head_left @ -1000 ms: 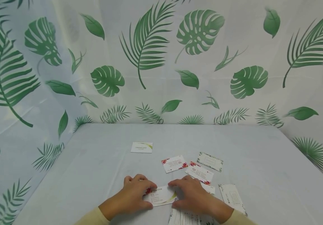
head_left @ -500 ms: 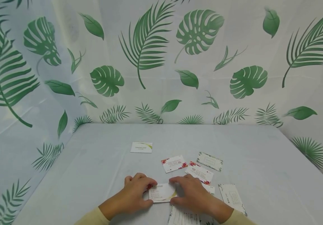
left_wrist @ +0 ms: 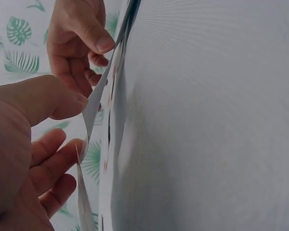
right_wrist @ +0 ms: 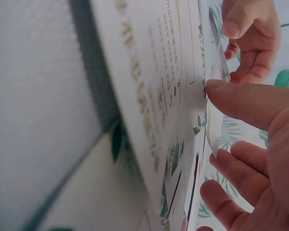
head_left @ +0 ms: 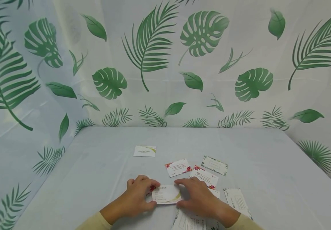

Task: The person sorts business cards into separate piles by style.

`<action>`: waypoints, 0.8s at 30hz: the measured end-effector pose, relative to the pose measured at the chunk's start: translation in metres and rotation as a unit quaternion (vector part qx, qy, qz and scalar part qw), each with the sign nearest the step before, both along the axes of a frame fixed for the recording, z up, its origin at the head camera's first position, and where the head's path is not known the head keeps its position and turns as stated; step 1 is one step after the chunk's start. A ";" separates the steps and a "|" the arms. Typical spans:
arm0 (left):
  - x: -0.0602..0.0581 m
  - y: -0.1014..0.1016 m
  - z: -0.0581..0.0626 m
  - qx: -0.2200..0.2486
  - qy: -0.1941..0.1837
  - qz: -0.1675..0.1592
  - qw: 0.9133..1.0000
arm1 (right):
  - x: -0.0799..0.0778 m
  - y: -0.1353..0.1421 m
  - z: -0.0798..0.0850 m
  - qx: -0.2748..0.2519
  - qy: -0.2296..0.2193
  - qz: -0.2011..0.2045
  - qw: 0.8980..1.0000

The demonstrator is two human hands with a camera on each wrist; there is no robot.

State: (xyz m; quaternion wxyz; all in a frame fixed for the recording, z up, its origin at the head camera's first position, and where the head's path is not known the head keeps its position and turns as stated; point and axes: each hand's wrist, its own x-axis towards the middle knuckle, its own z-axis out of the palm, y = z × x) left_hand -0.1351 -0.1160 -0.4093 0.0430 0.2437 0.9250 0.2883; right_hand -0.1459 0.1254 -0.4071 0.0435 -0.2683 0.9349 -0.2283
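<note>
A white business card [head_left: 166, 196] with a gold-green curve lies between my two hands in the head view. My left hand [head_left: 137, 196] pinches its left end between thumb and fingers. At its right end, my right hand [head_left: 198, 197] does the same. Seen edge-on in the left wrist view, the card [left_wrist: 91, 110] looks bent near the left thumb. The right wrist view has its end between the right thumb [right_wrist: 240, 103] and fingers. Part of a red-flowered card [head_left: 150, 191] shows behind my left fingers, mostly hidden.
One gold-curved card [head_left: 144, 151] lies alone farther back. Red-flowered cards [head_left: 178, 167] and a leaf-bordered card [head_left: 215, 165] lie beyond my right hand. Another leaf-bordered card [head_left: 236, 201] is to its right. Several overlapping cards [head_left: 186, 221] lie under my right forearm.
The card between my hands has shifted slightly away from me and turned from a slight slant to nearly level. Both hands have moved a little with it. The other cards stay put.
</note>
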 end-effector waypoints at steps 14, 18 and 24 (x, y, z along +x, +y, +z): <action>0.000 -0.001 -0.001 0.023 0.019 0.005 1.000 | -0.002 0.000 -0.001 -0.018 0.001 -0.005 1.000; 0.000 -0.002 -0.002 0.022 0.031 0.004 0.999 | -0.002 0.000 0.000 -0.016 -0.005 -0.008 1.000; 0.000 -0.003 -0.002 0.015 0.043 0.005 0.999 | -0.002 0.001 0.004 -0.025 0.004 -0.005 1.000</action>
